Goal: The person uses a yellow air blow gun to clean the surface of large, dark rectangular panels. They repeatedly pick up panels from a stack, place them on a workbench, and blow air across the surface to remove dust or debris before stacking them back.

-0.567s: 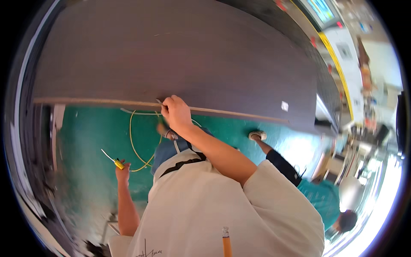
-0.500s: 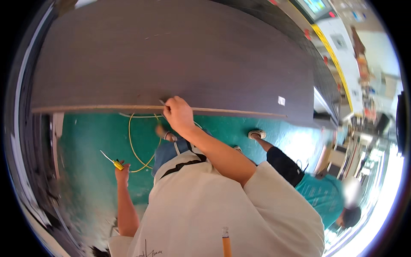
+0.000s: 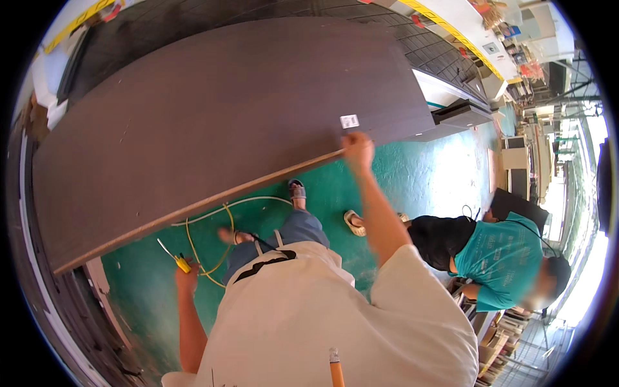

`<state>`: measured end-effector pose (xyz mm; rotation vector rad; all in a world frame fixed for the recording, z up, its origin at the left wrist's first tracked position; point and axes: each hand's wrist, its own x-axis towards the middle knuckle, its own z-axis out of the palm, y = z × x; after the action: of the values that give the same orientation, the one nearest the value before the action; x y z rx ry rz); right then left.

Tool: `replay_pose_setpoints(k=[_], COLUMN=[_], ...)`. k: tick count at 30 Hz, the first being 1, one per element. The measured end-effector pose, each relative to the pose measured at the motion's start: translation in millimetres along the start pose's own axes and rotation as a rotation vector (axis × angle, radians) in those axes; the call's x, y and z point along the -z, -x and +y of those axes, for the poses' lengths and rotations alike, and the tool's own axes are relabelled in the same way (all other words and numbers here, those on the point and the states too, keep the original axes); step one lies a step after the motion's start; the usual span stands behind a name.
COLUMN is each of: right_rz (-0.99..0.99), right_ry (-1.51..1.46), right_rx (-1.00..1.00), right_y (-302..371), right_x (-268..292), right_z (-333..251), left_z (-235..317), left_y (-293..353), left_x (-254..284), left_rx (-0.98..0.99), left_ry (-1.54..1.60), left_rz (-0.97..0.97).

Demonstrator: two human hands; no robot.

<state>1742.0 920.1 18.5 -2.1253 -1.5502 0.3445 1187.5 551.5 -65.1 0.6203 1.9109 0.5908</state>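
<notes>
A large dark brown panel [image 3: 225, 109] lies in front of me, its lighter raw edge toward my body. My right hand [image 3: 358, 153] is closed at that front edge, just below a white label [image 3: 349, 121] near the panel's right end. Whatever its fingers hold is too small to make out. Down at my left side, clear of the panel, my left hand [image 3: 187, 278] grips a yellow air blow gun [image 3: 182, 263] with a thin silvery nozzle pointing away from me. A yellow hose [image 3: 191, 248] loops over the floor beside it.
A co-worker in a teal shirt [image 3: 503, 258] bends over at the right. Beyond the panel runs a dark gridded surface [image 3: 445, 55] beside a machine with a yellow strip [image 3: 474, 48]. Dark stacked boards [image 3: 461, 115] stand off the right end. The floor [image 3: 400, 168] is green.
My right hand has slid rightward along the panel's edge to near the label. The view has turned, so the panel now slants. My left hand still holds the blow gun low.
</notes>
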Motion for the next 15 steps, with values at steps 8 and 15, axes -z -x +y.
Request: replay_pose_setpoints(k=[8, 15], right_rz=[-0.122, 0.132], right_ry=[-0.291, -0.036], right_rx=[0.437, 0.161], right_y=[48.5, -146.8], right_x=[-13.9, 92.7], right_z=[-42.0, 204.9], left_z=[113.7, 188.4], left_y=[17.4, 56.3], left_x=[-126.7, -244.2], left_rx=[-0.088, -0.17], left_ry=[-0.064, -0.109], left_rz=[0.055, -0.013])
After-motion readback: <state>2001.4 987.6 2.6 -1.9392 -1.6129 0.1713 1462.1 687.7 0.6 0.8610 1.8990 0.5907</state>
